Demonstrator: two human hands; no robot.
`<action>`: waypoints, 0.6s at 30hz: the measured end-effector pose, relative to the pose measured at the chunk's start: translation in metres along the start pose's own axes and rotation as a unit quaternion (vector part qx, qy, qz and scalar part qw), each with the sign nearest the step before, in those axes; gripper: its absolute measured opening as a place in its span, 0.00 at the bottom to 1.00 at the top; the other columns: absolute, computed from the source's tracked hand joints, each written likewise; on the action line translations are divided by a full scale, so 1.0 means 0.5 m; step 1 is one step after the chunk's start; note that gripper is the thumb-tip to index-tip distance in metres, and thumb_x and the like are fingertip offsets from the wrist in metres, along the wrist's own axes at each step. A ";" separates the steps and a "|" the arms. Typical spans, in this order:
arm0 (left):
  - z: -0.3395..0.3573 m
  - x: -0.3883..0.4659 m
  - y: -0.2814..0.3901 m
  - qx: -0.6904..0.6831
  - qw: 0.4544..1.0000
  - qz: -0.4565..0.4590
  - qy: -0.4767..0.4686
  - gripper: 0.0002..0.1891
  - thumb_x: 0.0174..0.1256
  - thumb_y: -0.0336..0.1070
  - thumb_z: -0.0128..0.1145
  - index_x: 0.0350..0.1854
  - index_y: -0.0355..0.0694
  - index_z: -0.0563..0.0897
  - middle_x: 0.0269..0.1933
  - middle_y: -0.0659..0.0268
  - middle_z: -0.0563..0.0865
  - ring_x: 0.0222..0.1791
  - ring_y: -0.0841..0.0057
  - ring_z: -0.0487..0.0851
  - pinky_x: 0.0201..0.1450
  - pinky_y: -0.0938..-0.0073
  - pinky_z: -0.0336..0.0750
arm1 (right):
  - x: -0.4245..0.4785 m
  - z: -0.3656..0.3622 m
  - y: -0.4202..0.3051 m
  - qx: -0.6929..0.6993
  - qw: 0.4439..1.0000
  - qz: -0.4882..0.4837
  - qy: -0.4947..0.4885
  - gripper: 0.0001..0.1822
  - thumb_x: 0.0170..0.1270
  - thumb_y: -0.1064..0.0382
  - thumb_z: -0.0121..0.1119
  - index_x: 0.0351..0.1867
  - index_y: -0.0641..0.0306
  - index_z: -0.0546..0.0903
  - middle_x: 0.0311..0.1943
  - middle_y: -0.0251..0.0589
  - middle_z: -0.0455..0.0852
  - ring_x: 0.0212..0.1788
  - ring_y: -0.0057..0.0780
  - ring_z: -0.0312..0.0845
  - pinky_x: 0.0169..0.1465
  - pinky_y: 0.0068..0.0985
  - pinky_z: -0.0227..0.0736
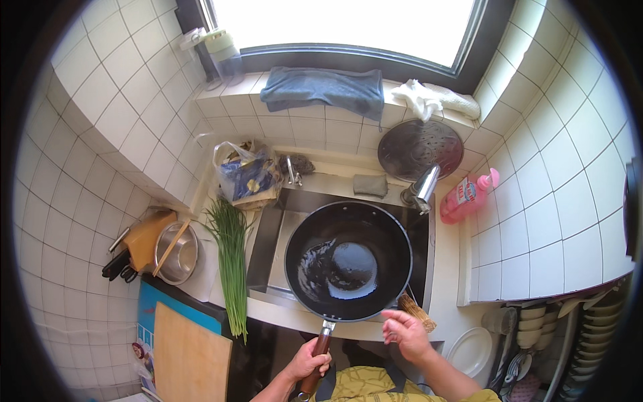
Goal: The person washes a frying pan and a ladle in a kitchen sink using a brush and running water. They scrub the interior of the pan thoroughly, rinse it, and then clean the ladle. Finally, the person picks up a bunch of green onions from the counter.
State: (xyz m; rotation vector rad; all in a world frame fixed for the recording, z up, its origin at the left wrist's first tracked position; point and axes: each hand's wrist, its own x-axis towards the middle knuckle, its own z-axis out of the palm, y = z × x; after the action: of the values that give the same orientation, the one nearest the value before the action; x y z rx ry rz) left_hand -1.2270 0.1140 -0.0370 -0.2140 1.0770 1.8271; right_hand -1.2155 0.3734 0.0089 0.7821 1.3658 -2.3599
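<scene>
My left hand is wrapped around the brown handle of a black wok. The wok is over a stainless steel sink, and a shiny wet patch or a little liquid reflects light in its bottom. Beside the wok's lower right rim is my right hand, fingers apart and holding nothing. Just above that hand a bamboo wok brush lies at the sink's front right edge, partly hidden by the wok.
Garlic chives lie left of the sink, near a steel bowl with chopsticks and a plastic bag. A chrome faucet, pink pump bottle and round dark lid stand behind right. A white plate sits at right.
</scene>
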 end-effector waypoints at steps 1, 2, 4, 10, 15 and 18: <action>0.004 0.007 -0.002 0.009 1.000 0.002 0.000 0.10 0.56 0.27 0.53 0.38 0.38 0.67 0.23 0.67 0.71 0.18 0.81 0.72 0.20 0.79 0.71 | -0.004 0.000 0.021 -0.018 1.000 0.015 -0.008 0.15 0.63 0.66 0.53 0.51 0.66 0.75 0.30 0.35 0.80 0.29 0.18 0.76 0.32 0.15 0.73; 0.006 0.013 0.002 0.020 1.000 0.006 0.001 0.10 0.56 0.27 0.53 0.38 0.38 0.66 0.23 0.67 0.71 0.18 0.81 0.72 0.20 0.79 0.71 | -0.007 0.006 0.041 -0.026 0.999 0.039 -0.017 0.15 0.64 0.66 0.53 0.51 0.65 0.75 0.31 0.35 0.80 0.30 0.18 0.76 0.32 0.15 0.73; 0.004 0.025 0.012 0.045 0.999 0.006 0.011 0.10 0.56 0.26 0.52 0.38 0.38 0.66 0.23 0.67 0.72 0.18 0.81 0.73 0.20 0.78 0.72 | -0.008 0.023 0.075 -0.034 0.996 0.077 -0.037 0.15 0.64 0.65 0.53 0.52 0.65 0.75 0.32 0.36 0.80 0.30 0.18 0.76 0.32 0.15 0.73; -0.020 0.019 0.066 0.074 0.997 -0.001 0.032 0.11 0.55 0.27 0.52 0.39 0.38 0.67 0.24 0.67 0.73 0.18 0.82 0.73 0.19 0.80 0.72 | 0.026 0.084 0.118 -0.055 0.988 0.106 -0.102 0.15 0.65 0.65 0.52 0.53 0.63 0.75 0.33 0.33 0.79 0.31 0.16 0.75 0.34 0.13 0.72; -0.039 -0.031 0.078 0.074 0.995 -0.039 0.046 0.14 0.56 0.26 0.51 0.43 0.37 0.66 0.24 0.67 0.74 0.18 0.82 0.73 0.20 0.79 0.73 | 0.027 0.112 0.118 -0.064 0.984 0.106 -0.126 0.16 0.64 0.64 0.53 0.52 0.66 0.74 0.33 0.34 0.79 0.32 0.16 0.75 0.36 0.15 0.74; -0.034 -0.043 0.057 0.037 0.998 -0.043 0.034 0.12 0.56 0.26 0.52 0.41 0.38 0.66 0.23 0.67 0.73 0.18 0.82 0.72 0.20 0.80 0.72 | 0.019 0.105 0.139 -0.078 0.982 0.114 -0.131 0.16 0.64 0.62 0.53 0.52 0.63 0.75 0.33 0.31 0.80 0.32 0.15 0.74 0.35 0.14 0.73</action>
State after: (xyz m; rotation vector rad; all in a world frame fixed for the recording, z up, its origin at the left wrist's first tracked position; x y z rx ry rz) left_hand -1.2441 0.0834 -0.0187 -0.2759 1.1633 1.7115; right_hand -1.2037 0.2931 -0.0247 0.5299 1.2572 -2.0657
